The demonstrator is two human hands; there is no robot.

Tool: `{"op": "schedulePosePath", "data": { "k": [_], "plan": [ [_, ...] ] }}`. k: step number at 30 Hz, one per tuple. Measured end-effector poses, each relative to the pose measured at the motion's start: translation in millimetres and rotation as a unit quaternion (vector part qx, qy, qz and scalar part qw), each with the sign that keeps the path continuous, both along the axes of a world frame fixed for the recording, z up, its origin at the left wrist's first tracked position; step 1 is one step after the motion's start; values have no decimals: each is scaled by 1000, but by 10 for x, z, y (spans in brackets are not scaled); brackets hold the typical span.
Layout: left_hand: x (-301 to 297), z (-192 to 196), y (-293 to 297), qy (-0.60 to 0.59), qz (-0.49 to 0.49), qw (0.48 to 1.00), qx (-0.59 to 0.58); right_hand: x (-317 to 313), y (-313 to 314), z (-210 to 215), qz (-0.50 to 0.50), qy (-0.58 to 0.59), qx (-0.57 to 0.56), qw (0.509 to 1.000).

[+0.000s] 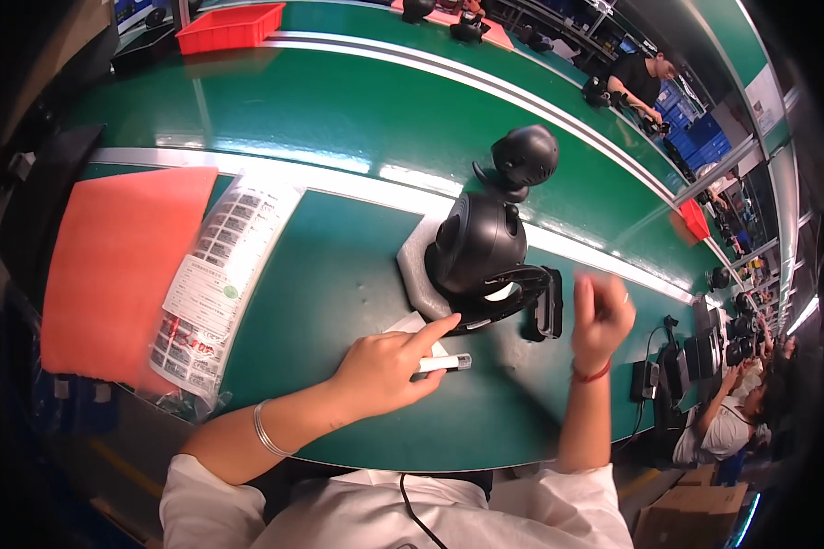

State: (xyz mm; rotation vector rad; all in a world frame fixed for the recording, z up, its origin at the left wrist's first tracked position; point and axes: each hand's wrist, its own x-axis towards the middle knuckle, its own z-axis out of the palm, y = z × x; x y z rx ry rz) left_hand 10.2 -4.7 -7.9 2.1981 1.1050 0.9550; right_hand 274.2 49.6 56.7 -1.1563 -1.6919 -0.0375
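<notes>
White and slim, a capped stick point(441, 363) sits gripped in a worker's left hand point(384, 371), index finger stretched toward the base of a black rounded device point(478, 245) just beyond that grip. The right hand point(602, 316), blurred and curled, is raised to the right of the device; whether it holds anything cannot be told. Well left of the gripping hand, printed label sheets point(212, 284) lie beside an orange sheet point(124, 274) on the green table point(339, 284).

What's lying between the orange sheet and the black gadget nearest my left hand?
In the head view, printed sheets in clear plastic come first, then bare green tabletop, then the grey pad beside the black gadget.
</notes>
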Motion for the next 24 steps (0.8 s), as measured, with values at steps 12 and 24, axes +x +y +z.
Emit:
{"op": "schedulePosePath", "data": {
  "k": [12,24],
  "plan": [
    [40,38,-21,-47,21,998,-46,-172,161,705,203,-313,-101,922],
    [82,65,-61,-31,-25,999,-23,1690,-408,-372,-229,-506,-32,831]
  ]
}}
